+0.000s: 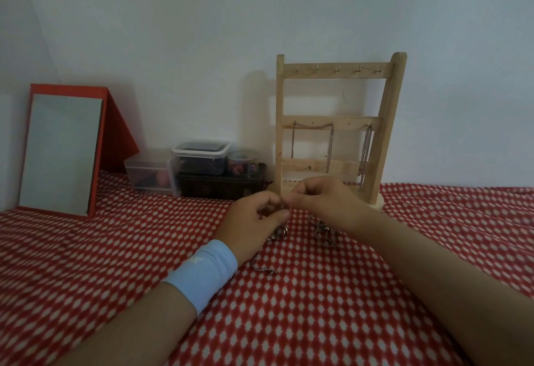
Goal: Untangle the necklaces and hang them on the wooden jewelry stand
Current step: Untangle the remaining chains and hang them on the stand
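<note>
A wooden jewelry stand (388, 111) rises against the wall on a round base. Two silver chains hang from its middle bar, one (313, 127) draped at the left, one (366, 154) at the right. My left hand (254, 225) and my right hand (323, 201) meet just in front of the stand's base, both pinching a tangle of chain (283, 206) between the fingertips. More tangled necklace (323, 232) lies on the cloth under my right hand. A loose end (261, 267) trails below my left hand.
A red and white patterned cloth (115, 264) covers the surface. A red-framed mirror (62, 151) leans at the far left. Clear plastic boxes (202, 157) sit on a dark box (219, 185) between mirror and stand. A light blue wristband (202, 273) is on my left wrist.
</note>
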Motion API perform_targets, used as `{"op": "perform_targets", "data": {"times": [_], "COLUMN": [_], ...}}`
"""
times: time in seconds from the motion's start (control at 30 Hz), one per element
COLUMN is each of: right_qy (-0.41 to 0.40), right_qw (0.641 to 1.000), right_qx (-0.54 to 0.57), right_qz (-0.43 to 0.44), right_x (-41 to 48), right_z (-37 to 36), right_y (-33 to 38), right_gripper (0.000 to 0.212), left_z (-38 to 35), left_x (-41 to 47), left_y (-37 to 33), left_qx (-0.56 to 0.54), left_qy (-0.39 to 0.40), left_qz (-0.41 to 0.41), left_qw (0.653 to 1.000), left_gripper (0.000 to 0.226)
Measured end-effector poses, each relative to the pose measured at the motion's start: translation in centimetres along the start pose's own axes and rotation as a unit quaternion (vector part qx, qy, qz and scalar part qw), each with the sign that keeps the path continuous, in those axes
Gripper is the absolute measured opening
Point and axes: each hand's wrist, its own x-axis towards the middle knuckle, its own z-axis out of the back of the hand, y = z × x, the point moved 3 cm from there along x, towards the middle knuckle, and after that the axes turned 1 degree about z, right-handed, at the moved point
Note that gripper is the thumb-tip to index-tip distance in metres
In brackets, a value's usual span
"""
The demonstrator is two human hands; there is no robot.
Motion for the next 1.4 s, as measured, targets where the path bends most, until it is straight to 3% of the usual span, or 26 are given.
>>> {"op": "perform_targets", "data": {"times": [0.23,0.37,0.53,0.73,0.9,0.93,1.0,1.07,1.13,1.17,1.23,1.3,1.4], "right_qy": [0.004,0.011,0.017,-0.136,-0.100,-0.092,-0.079,-0.055,-0.046,-0.035,0.007,0.062,0.080], "right_qw": [1.000,0.999,0.993,0.983,0.955,0.966,0.993,0.980,0.964,0.967,0.994,0.997,0.996], "right_qx": [-0.012,-0.040,-0.113,0.122,0.270,0.228,0.030,-0.169,-0.258,-0.250,-0.104,0.031,0.022], "right_qz": [-0.016,-0.003,-0.001,-0.003,-0.067,-0.075,-0.088,-0.087,-0.041,-0.022,-0.015,-0.027,-0.029], "right_x": [-0.2,-0.3,-0.4,0.1,0.4,0.3,0.1,-0.1,-0.5,-0.6,-0.6,-0.4,-0.2], "right_z": [-0.6,-0.7,-0.6,1.1,0.5,0.6,0.9,0.9,0.4,0.0,-0.9,-2.0,-2.3], "right_y": [0.0,0.2,0.7,0.5,-0.1,0.1,0.3,0.2,0.8,1.0,1.1,0.8,0.4], "right_gripper": [0.020,0.007,0.015,0.025,0.036,0.037,0.038,0.035,0.012,0.017,0.040,0.049,0.038], "left_z": [0.6,0.7,0.9,0.1,0.2,0.2,0.3,0.4,0.5,0.5,0.5,0.7,0.9], "left_x": [0.0,0.2,0.5,0.4,0.5,0.5,0.4,0.4,0.3,0.3,0.2,0.5,0.6], "left_y": [-0.1,0.2,0.9,1.0,1.1,1.2,1.1,0.8,0.5,0.3,0.1,0.3,0.5], "left_qx": [-0.028,-0.029,-0.046,-0.003,-0.031,-0.050,-0.104,-0.143,-0.153,-0.154,-0.152,-0.116,-0.113], "left_qy": [-0.068,-0.069,-0.108,-0.015,-0.021,-0.019,-0.017,-0.014,0.005,0.019,0.043,0.035,0.030], "left_qz": [-0.014,0.019,0.092,0.115,0.116,0.118,0.121,0.122,0.112,0.106,0.095,0.075,0.076], "left_qw": [0.997,0.997,0.989,0.993,0.993,0.992,0.987,0.982,0.982,0.982,0.983,0.990,0.990], "left_gripper": [0.010,0.015,0.019,0.022,0.025,0.026,0.028,0.027,0.026,0.024,0.020,0.018,0.015]}}
